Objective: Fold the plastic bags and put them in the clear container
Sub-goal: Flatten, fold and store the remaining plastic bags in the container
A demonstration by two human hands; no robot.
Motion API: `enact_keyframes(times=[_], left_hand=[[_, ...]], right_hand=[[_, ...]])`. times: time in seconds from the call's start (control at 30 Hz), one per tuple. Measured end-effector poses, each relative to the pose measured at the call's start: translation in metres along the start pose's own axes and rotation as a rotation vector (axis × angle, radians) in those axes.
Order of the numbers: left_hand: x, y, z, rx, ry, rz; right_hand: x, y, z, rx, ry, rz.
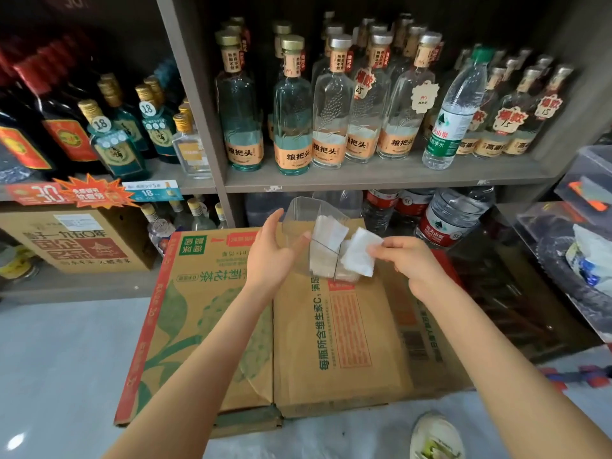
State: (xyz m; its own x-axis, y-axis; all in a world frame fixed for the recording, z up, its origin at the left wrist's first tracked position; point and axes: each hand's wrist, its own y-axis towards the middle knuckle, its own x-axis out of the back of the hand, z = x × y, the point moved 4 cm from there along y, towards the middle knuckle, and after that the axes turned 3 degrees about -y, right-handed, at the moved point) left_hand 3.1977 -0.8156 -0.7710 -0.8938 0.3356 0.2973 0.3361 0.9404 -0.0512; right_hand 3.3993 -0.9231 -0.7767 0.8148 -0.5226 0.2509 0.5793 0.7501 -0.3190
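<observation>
A clear container [299, 210] is tilted above the far edge of a cardboard box [331, 342]. My left hand [271, 251] holds it by its left side, thumb at the front wall. Folded white plastic bags [326, 233] sit inside it, behind a divider. My right hand [405, 258] pinches another folded white plastic bag [359, 251] at the container's right opening, partly over its rim.
Shelves of glass liquor bottles [293, 127] and a water bottle [460, 107] stand right behind the box. Large water jugs [450, 213] fill the lower shelf. Clear bins [586, 190] are at the right. A shoe [435, 435] shows on the pale floor below.
</observation>
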Motion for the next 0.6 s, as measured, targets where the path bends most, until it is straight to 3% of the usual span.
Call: enact_keyframes(times=[0.13,0.33,0.5,0.6], left_hand=[[-0.011,0.013,0.01,0.098,-0.207,0.102],[-0.006,0.003,0.016,0.001,-0.272,0.121],[-0.002,-0.012,0.021,-0.052,-0.291,0.115],[-0.002,-0.015,0.019,-0.061,-0.289,0.11]], right_hand=[[-0.005,0.019,0.003,-0.014,-0.03,-0.041],[-0.016,0.025,-0.015,0.028,-0.214,-0.173],[-0.021,0.014,-0.007,0.437,-0.691,-0.373],[-0.02,0.01,-0.004,0.507,-0.762,-0.385]])
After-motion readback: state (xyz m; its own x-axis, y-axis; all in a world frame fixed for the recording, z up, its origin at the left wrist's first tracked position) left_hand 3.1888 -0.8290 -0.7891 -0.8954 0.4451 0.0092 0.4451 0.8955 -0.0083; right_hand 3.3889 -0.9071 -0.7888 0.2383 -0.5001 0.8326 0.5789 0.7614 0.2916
